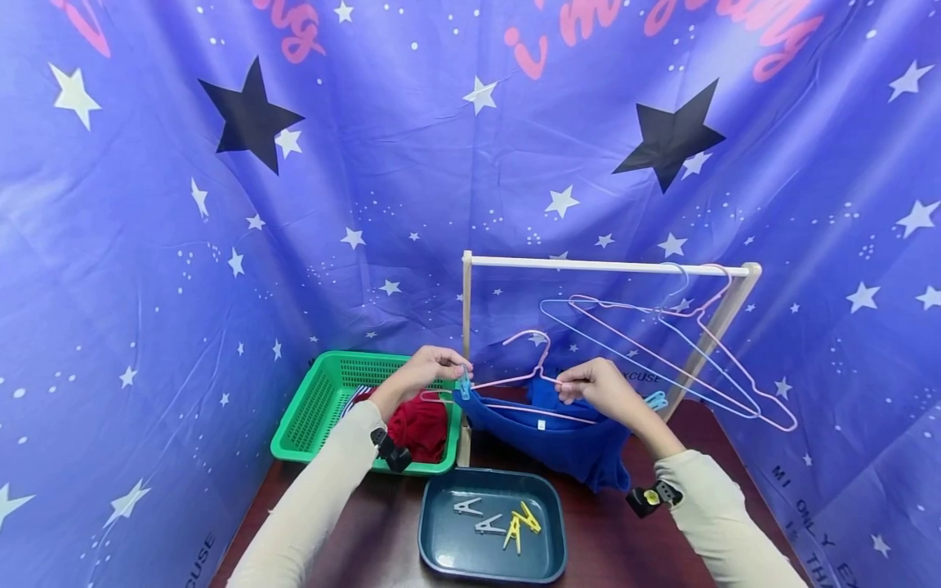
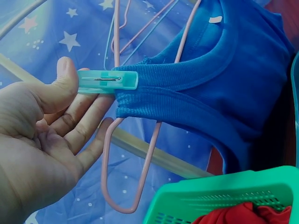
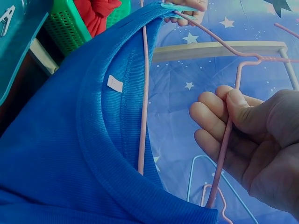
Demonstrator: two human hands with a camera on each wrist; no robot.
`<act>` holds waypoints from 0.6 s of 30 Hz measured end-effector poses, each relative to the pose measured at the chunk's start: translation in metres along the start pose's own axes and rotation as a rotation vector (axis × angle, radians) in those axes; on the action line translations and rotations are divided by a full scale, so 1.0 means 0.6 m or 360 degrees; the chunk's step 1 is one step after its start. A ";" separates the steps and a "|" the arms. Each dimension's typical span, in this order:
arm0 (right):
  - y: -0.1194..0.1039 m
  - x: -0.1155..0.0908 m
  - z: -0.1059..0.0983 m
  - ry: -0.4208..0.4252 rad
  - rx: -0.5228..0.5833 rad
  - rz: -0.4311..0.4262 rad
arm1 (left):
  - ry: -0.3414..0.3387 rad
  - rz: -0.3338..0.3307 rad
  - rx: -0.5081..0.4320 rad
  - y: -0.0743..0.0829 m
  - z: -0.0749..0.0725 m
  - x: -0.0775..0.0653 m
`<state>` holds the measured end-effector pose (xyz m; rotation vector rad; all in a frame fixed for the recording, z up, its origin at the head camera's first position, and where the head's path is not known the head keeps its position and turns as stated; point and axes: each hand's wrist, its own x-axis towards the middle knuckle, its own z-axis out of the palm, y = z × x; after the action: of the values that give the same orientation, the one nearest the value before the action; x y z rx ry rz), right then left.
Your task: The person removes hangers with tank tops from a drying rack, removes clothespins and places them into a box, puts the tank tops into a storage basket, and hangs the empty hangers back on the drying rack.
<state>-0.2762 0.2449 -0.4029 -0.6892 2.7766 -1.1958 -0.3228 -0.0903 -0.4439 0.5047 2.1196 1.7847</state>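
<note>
A blue sleeveless top (image 1: 551, 445) hangs on a pink wire hanger (image 3: 224, 144), its neckline with a white tag turned toward me. My left hand (image 1: 434, 367) pinches a light-blue clothespin (image 2: 107, 80) between thumb and fingers. That clothespin sits on the top's left strap and the hanger in the left wrist view. With thumb and fingers my right hand (image 3: 247, 135) grips the hanger's sloping arm, just right of the hook. Another light-blue clothespin (image 1: 656, 400) shows at the top's right end, beyond the right hand.
A green basket (image 1: 294, 420) with red and striped cloth stands left. In front, a dark tray (image 1: 434, 555) holds grey clothespins (image 1: 488, 524) and yellow clothespins (image 1: 515, 532). Behind the hands, a rack (image 1: 573, 263) carries a blue hanger (image 1: 610, 339) and another pink hanger (image 1: 772, 400).
</note>
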 end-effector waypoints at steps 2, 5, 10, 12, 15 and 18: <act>0.001 0.000 0.000 -0.0007 0.0016 0.0000 | 0.0018 -0.0016 0.0002 -0.001 0.000 0.000; 0.000 0.000 0.001 -0.0015 0.0033 -0.0008 | 0.0043 -0.0034 0.0003 -0.003 0.001 0.000; -0.002 0.000 0.003 -0.0024 0.0031 -0.0017 | 0.0100 -0.0018 -0.0016 -0.007 0.004 0.001; -0.002 0.000 0.004 -0.0028 0.0034 -0.0018 | 0.0138 0.0002 -0.0018 -0.009 0.006 0.002; -0.002 0.000 0.005 -0.0028 0.0048 -0.0019 | 0.0198 0.0042 0.0017 -0.012 0.007 0.006; -0.002 -0.001 0.005 -0.0027 0.0067 -0.0016 | 0.0250 0.0064 0.0034 -0.015 0.009 0.009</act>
<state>-0.2745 0.2424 -0.4046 -0.7069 2.7290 -1.2405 -0.3257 -0.0847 -0.4540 0.4283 2.2495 1.8822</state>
